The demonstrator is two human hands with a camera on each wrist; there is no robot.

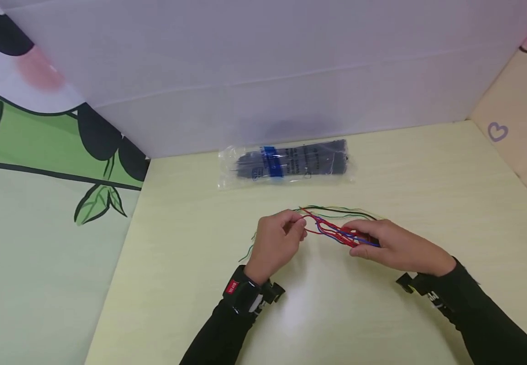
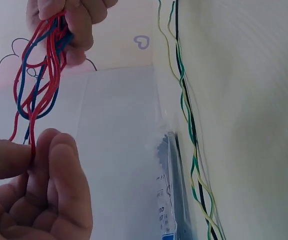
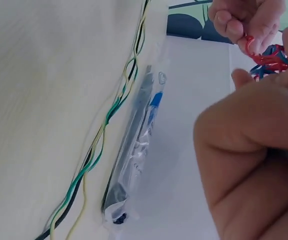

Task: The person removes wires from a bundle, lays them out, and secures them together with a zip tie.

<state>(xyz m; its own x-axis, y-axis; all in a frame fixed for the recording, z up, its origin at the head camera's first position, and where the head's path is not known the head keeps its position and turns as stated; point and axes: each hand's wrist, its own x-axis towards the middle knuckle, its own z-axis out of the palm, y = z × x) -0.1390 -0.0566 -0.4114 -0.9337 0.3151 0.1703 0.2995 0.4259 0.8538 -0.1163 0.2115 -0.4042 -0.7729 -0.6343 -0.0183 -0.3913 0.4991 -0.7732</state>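
Note:
A looped bundle of red and blue wires point(image 1: 336, 232) is held above the table between both hands. The right hand point(image 1: 395, 246) grips its right end between thumb and fingers. At the other end, the left hand point(image 1: 276, 241) pinches a red strand between thumb and forefinger, seen closely in the left wrist view, where the red and blue loops point(image 2: 41, 75) hang between the hands. Behind the hands, a loosely twisted run of green, yellow and black wires point(image 2: 191, 130) lies along the table. The right palm is hidden from the head view.
A clear plastic bag point(image 1: 295, 159) of dark, thin strips with a blue band lies toward the back of the pale table point(image 1: 190, 203). A white wall panel point(image 1: 281, 101) rises behind it, with printed panels at left and right.

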